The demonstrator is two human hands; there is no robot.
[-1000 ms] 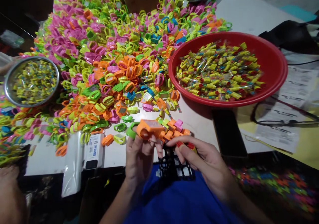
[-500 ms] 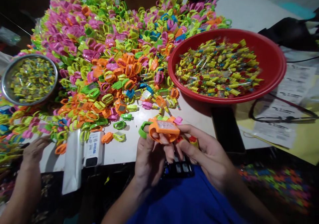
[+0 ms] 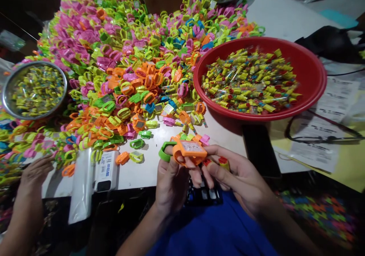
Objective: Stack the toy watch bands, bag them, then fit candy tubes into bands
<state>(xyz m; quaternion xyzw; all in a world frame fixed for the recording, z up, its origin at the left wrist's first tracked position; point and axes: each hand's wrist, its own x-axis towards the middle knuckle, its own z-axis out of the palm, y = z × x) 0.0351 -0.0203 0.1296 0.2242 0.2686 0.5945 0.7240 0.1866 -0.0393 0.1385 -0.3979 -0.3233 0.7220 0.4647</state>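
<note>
An orange toy watch [image 3: 192, 149] with a silvery face is held up in front of me above the table's front edge. My left hand [image 3: 173, 182] is closed on its band, and a green toy watch [image 3: 165, 151] hangs round a finger of the same hand. My right hand [image 3: 239, 172] is closed, its fingertips pinching a small red-ended piece by the orange watch. A short yellow and red candy tube [image 3: 224, 162] also sits among its fingers. Just beyond the hands lies a pink toy watch [image 3: 204, 139].
Toy watches [image 3: 131, 70] heap across the table. A red basin [image 3: 310, 73] and a steel bowl [image 3: 64, 92] hold yellow wrapped tubes. A phone [image 3: 261, 149], glasses [image 3: 327, 139] and papers lie right. Another person's hand [image 3: 37, 170] is at left, near a white box [image 3: 106, 170].
Both hands stay almost in place with the orange watch, which is turned slightly. The other person's hand at left has shifted a little left.
</note>
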